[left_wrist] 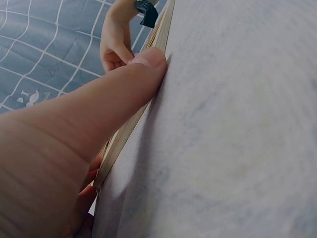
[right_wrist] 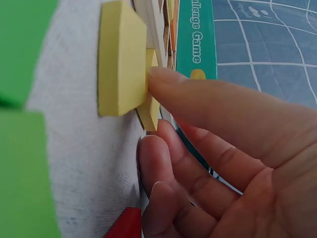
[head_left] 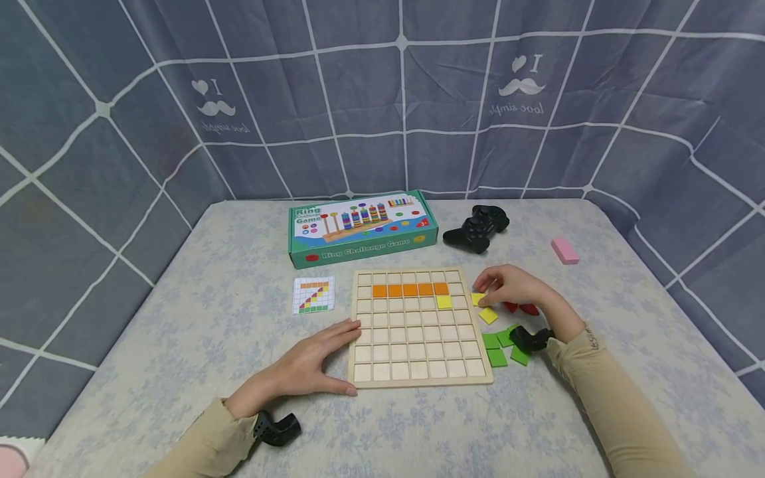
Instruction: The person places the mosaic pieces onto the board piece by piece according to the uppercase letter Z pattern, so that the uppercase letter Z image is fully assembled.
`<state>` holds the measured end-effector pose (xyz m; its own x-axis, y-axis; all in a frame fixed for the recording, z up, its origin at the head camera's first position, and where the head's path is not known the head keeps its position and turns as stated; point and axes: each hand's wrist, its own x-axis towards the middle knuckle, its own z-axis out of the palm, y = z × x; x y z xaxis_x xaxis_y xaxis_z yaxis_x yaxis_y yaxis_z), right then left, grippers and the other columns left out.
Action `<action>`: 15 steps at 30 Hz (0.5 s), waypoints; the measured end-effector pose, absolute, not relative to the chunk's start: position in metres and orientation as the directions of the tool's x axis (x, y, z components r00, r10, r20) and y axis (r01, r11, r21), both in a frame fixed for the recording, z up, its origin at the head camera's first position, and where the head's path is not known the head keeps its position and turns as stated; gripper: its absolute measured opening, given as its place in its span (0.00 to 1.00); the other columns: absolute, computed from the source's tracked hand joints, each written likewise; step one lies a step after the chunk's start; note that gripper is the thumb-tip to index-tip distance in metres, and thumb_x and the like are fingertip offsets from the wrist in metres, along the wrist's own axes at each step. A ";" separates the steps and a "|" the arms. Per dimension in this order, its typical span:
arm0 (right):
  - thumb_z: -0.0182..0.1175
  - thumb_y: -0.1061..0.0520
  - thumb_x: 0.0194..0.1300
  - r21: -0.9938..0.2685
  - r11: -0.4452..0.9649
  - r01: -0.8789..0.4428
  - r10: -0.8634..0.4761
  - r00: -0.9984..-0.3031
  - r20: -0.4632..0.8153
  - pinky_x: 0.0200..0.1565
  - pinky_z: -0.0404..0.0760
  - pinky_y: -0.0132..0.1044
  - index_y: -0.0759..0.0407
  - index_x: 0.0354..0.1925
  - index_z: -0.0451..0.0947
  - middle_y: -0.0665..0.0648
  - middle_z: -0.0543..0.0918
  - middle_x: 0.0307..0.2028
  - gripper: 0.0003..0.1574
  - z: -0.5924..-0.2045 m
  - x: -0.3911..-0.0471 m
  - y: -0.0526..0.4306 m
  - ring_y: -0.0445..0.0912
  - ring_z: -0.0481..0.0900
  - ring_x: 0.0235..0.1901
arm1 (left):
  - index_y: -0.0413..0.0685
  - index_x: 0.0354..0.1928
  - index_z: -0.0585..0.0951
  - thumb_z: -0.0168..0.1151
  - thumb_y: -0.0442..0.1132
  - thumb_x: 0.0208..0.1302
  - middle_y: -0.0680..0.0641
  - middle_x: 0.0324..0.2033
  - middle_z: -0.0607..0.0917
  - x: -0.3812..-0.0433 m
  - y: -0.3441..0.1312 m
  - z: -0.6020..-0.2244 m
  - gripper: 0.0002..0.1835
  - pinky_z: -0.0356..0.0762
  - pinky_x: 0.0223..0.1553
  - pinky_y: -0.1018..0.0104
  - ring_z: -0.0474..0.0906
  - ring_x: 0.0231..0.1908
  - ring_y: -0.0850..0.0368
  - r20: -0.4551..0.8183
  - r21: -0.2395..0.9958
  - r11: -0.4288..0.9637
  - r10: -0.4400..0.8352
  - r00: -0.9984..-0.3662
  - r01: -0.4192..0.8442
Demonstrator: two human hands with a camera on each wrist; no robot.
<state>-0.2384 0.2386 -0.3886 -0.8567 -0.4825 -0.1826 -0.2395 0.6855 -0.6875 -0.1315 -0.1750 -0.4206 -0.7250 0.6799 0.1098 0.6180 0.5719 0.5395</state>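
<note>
My left hand (head_left: 313, 362) rests at the left edge of the wooden grid board (head_left: 418, 384), fingers spread, thumb and fingertips against its rim. Orange square tiles (head_left: 410, 290) form a row near the top of the board, with one yellow tile (head_left: 444, 302) below the row's right end. Just off the board's right side, my right hand (head_left: 514, 284) pinches another yellow square tile (right_wrist: 152, 106) between thumb and curled fingers. A loose yellow tile (right_wrist: 121, 62) lies close beside it. Red pieces (head_left: 529, 309) are partly hidden beneath this hand.
Several green tiles (head_left: 497, 358) lie by the board's lower right, near the right wrist. A pattern card (head_left: 313, 295) sits left of the board. Behind stand a green game box (head_left: 364, 249) and a black game controller (head_left: 477, 229). A pink block (head_left: 564, 251) is far right.
</note>
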 end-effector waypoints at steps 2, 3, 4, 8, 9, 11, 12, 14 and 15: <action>0.68 0.58 0.54 -0.686 0.692 -0.225 -0.474 -0.858 -0.197 0.32 0.76 0.38 0.66 0.43 0.79 0.57 0.81 0.38 0.19 -0.389 -0.239 0.239 0.46 0.77 0.32 | 0.43 0.68 0.65 0.68 0.65 0.47 0.48 0.69 0.60 -0.132 -0.175 -0.421 0.51 0.58 0.64 0.48 0.52 0.69 0.51 0.111 0.537 0.571 0.681 -0.724 0.620; 0.68 0.58 0.54 -0.688 0.693 -0.218 -0.471 -0.858 -0.203 0.32 0.76 0.38 0.66 0.43 0.79 0.56 0.81 0.37 0.19 -0.389 -0.238 0.239 0.46 0.76 0.31 | 0.43 0.68 0.65 0.68 0.65 0.47 0.48 0.69 0.60 -0.132 -0.175 -0.421 0.51 0.58 0.64 0.48 0.52 0.69 0.51 0.113 0.535 0.571 0.682 -0.723 0.623; 0.68 0.58 0.54 -0.689 0.693 -0.212 -0.469 -0.859 -0.207 0.31 0.76 0.38 0.66 0.43 0.79 0.56 0.82 0.36 0.19 -0.389 -0.238 0.239 0.46 0.76 0.31 | 0.43 0.68 0.65 0.68 0.65 0.47 0.48 0.69 0.60 -0.132 -0.175 -0.421 0.51 0.58 0.64 0.48 0.52 0.69 0.51 0.114 0.535 0.570 0.683 -0.722 0.624; 0.68 0.59 0.55 -0.688 0.697 -0.201 -0.464 -0.858 -0.219 0.31 0.75 0.38 0.67 0.42 0.78 0.54 0.81 0.32 0.18 -0.389 -0.238 0.238 0.46 0.75 0.29 | 0.43 0.68 0.64 0.67 0.65 0.47 0.48 0.69 0.60 -0.132 -0.175 -0.421 0.51 0.58 0.64 0.49 0.52 0.69 0.51 0.108 0.536 0.571 0.684 -0.721 0.622; 0.68 0.59 0.54 -0.687 0.698 -0.201 -0.463 -0.858 -0.220 0.31 0.75 0.38 0.67 0.41 0.78 0.54 0.81 0.31 0.17 -0.389 -0.238 0.237 0.46 0.75 0.29 | 0.43 0.68 0.64 0.67 0.65 0.47 0.48 0.69 0.60 -0.132 -0.175 -0.421 0.51 0.58 0.64 0.49 0.52 0.69 0.51 0.107 0.536 0.572 0.684 -0.722 0.621; 0.69 0.59 0.53 -0.681 0.702 -0.209 -0.465 -0.859 -0.216 0.32 0.75 0.37 0.66 0.39 0.78 0.53 0.80 0.30 0.16 -0.388 -0.237 0.237 0.45 0.74 0.29 | 0.43 0.68 0.64 0.67 0.66 0.47 0.48 0.70 0.59 -0.132 -0.175 -0.421 0.51 0.57 0.64 0.49 0.51 0.69 0.51 0.105 0.537 0.573 0.684 -0.722 0.620; 0.69 0.58 0.53 -0.678 0.702 -0.217 -0.469 -0.858 -0.211 0.32 0.75 0.37 0.65 0.38 0.78 0.53 0.80 0.30 0.16 -0.387 -0.237 0.237 0.45 0.74 0.29 | 0.43 0.68 0.64 0.67 0.66 0.47 0.48 0.70 0.59 -0.132 -0.175 -0.421 0.51 0.57 0.64 0.49 0.51 0.69 0.52 0.104 0.537 0.573 0.683 -0.723 0.619; 0.70 0.59 0.52 -0.681 0.698 -0.224 -0.474 -0.857 -0.204 0.31 0.74 0.36 0.65 0.35 0.78 0.53 0.79 0.28 0.14 -0.385 -0.237 0.237 0.45 0.74 0.28 | 0.43 0.68 0.64 0.67 0.66 0.47 0.48 0.70 0.59 -0.132 -0.175 -0.422 0.51 0.57 0.64 0.48 0.51 0.69 0.51 0.106 0.535 0.573 0.683 -0.723 0.620; 0.70 0.59 0.52 -0.685 0.693 -0.224 -0.476 -0.856 -0.201 0.30 0.74 0.36 0.64 0.34 0.77 0.52 0.79 0.27 0.14 -0.383 -0.236 0.238 0.45 0.74 0.27 | 0.43 0.68 0.64 0.67 0.66 0.47 0.48 0.70 0.59 -0.132 -0.175 -0.422 0.51 0.57 0.64 0.49 0.51 0.69 0.52 0.107 0.535 0.573 0.683 -0.723 0.621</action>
